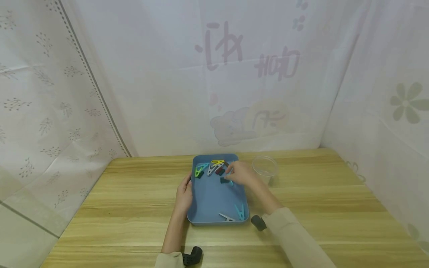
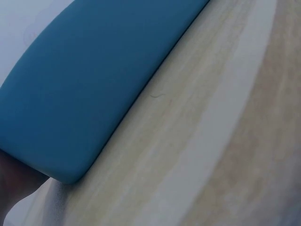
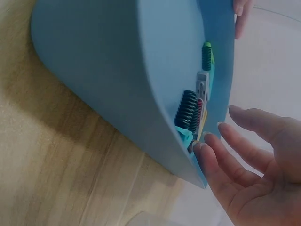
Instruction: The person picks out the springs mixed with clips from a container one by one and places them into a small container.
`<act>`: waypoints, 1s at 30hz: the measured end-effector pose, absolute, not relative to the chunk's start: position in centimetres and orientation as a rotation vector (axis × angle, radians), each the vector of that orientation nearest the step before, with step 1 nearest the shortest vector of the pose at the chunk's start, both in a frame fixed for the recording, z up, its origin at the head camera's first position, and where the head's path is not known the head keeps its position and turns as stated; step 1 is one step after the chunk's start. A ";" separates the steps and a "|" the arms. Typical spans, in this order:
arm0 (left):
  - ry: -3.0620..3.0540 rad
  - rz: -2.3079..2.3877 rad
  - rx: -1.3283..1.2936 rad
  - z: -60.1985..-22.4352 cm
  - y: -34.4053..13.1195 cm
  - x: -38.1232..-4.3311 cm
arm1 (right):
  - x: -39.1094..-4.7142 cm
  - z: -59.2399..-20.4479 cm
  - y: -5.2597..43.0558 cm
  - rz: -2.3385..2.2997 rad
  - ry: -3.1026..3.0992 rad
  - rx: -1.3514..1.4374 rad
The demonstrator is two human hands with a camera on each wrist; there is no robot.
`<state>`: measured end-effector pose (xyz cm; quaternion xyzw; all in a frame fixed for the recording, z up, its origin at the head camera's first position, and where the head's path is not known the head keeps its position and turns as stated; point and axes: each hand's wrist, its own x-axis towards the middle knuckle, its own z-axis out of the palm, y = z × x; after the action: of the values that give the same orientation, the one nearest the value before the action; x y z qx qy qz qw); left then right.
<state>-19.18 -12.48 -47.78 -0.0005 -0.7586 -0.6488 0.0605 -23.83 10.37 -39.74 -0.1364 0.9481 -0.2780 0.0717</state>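
A blue tray (image 1: 214,199) lies on the table with clothespins and dark ridged pieces in it. My left hand (image 1: 184,195) holds its left side, with fingertips (image 3: 239,9) at the rim in the right wrist view. Over the tray's far right part is my right hand (image 1: 239,173), its loosely bent fingers apart and nothing seen between them. Below them lie a dark ridged coil-like piece (image 3: 187,110) and a light-blue clothespin (image 3: 184,134), partly hidden in the head view. Yellow (image 1: 218,162), grey (image 1: 211,169) and green (image 1: 197,172) clothespins lie near the far end.
A clear round container (image 1: 264,166) stands right of the tray, behind the right forearm. A light-blue clothespin (image 1: 240,212) and a grey one (image 1: 228,217) lie in the tray's near right corner. The wooden table (image 1: 134,208) meets patterned cloth at the back.
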 end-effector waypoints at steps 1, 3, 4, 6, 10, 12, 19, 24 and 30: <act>-2.296 -1.965 0.001 -47.8 -12.5 -19.2 | -23.9 -39.8 10.3 -0.833 2.844 -0.407; -2.297 -1.959 -0.005 -47.8 -12.4 -19.1 | -23.9 -40.0 10.2 -0.827 2.840 -0.400; -2.297 -1.958 -0.005 -47.8 -12.4 -19.1 | -23.9 -40.1 10.1 -0.827 2.838 -0.399; -2.298 -1.959 0.004 -47.7 -12.4 -19.1 | -24.0 -40.3 10.0 -0.829 2.832 -0.393; -2.307 -1.954 0.027 -47.7 -12.5 -19.2 | -24.1 -40.5 9.7 -0.830 2.829 -0.362; -2.312 -1.952 0.035 -47.7 -12.5 -19.3 | -24.2 -40.5 9.5 -0.828 2.824 -0.352; -2.303 -1.962 0.033 -47.8 -12.5 -19.4 | -24.3 -40.3 9.0 -0.789 2.826 -0.364; -2.298 -1.968 0.025 -47.8 -12.5 -19.4 | -24.4 -40.5 8.9 -0.736 2.845 -0.375; -2.298 -1.974 0.024 -47.8 -12.5 -19.3 | -24.7 -41.0 8.7 -0.700 2.870 -0.389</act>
<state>-19.26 -12.53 -47.82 0.0081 -0.7574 -0.6505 0.0561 -24.69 8.68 -41.02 -0.1301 0.9601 -0.2341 0.0808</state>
